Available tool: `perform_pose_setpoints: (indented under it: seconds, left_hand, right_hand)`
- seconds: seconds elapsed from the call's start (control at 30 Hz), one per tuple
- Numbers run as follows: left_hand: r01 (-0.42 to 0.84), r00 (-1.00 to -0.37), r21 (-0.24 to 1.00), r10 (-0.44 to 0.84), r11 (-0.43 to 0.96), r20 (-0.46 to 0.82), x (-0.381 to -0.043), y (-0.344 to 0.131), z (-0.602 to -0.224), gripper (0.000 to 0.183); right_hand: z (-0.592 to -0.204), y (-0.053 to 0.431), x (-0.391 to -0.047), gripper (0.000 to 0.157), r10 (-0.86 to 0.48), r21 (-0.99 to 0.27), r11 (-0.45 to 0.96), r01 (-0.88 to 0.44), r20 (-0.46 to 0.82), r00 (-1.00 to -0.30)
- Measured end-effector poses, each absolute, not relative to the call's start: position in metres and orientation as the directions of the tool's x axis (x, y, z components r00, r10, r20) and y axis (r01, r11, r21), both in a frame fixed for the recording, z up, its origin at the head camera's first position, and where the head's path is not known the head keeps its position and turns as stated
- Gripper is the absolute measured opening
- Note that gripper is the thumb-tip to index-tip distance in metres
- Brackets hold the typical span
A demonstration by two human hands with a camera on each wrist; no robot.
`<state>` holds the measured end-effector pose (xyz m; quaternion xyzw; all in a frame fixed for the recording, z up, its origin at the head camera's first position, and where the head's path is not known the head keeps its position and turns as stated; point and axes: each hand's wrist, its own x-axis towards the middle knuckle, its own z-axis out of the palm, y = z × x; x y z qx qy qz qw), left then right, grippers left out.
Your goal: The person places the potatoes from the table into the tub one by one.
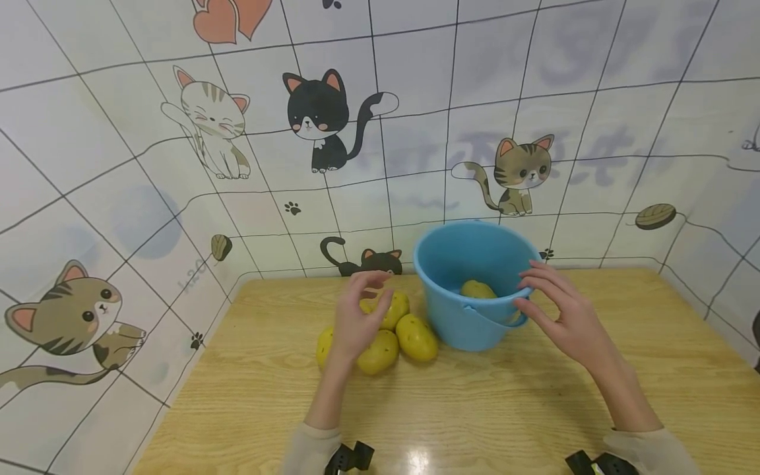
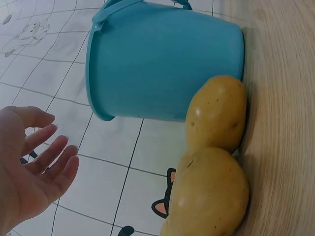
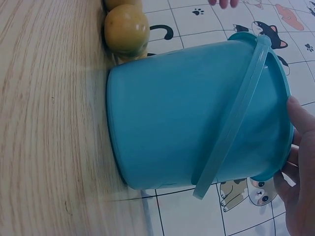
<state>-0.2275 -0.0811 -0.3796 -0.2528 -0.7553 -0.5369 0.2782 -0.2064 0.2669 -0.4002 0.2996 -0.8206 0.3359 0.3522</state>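
Note:
A blue bucket [image 1: 469,326] stands upright on the wooden table, with a yellow potato [image 1: 477,289] visible inside it. At its right side my right hand [image 1: 564,316] holds the rim, the fingertips over the edge and the thumb on the near side. My left hand [image 1: 359,320] hovers above the potatoes left of the bucket, its fingers loosely bent and nothing between them. Several yellow potatoes lie there in a cluster, one potato [image 1: 417,338] close beside the bucket. The left wrist view shows the left hand [image 2: 37,167] apart from the bucket and the potatoes.
The wooden table [image 1: 463,409] meets a tiled wall [image 1: 415,152] printed with cartoon cats, directly behind the bucket. The bucket's handle [image 3: 236,118] hangs down along its near side.

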Motion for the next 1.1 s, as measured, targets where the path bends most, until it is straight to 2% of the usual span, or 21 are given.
perform_pose_setpoints:
  seconds: [0.2,0.53,0.9,1.1]
  left_hand:
    - [0.637,-0.761,0.703,0.116,0.315,0.638,-0.229,-0.094,-0.379,0.026]
    - [0.597,-0.797,0.739,0.122,0.313,0.592,-0.228,-0.111,-0.378,0.029]
    - [0.53,-0.844,0.744,0.162,0.407,0.512,-0.225,-0.128,-0.386,0.033]
    - [0.508,-0.859,0.736,0.192,0.447,0.475,-0.227,-0.141,-0.391,0.037]
  right_hand:
    - [-0.401,0.269,-0.207,0.024,-0.254,-0.333,0.595,-0.731,0.785,-0.565]
    - [-0.402,0.269,-0.207,0.025,-0.256,-0.341,0.586,-0.735,0.783,-0.567]
    - [-0.402,0.268,-0.207,0.025,-0.256,-0.359,0.599,-0.716,0.761,-0.596]
    - [-0.402,0.268,-0.206,0.024,-0.256,-0.339,0.594,-0.73,0.78,-0.571]
